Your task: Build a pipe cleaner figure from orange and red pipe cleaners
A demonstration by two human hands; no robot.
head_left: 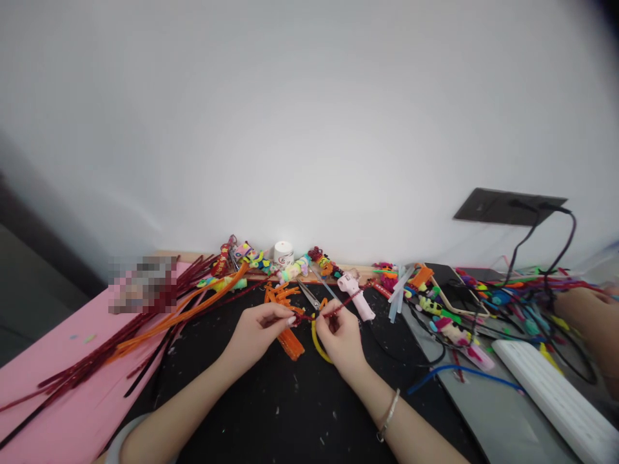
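My left hand pinches one end of a dark red pipe cleaner above a black mat. My right hand pinches the same pipe cleaner a little to the right, and the stem runs on up and right past it. Both hands have their fingers closed. Under them lie a bundle of orange pipe cleaners and a curved yellow one. Scissors and a pink glue gun rest just behind the hands.
Long red, orange and black pipe cleaners spread over pink sheet at left. Small colourful craft figures and a white jar line the wall. Right: glue sticks, tangled cables, a white keyboard, another person's hand.
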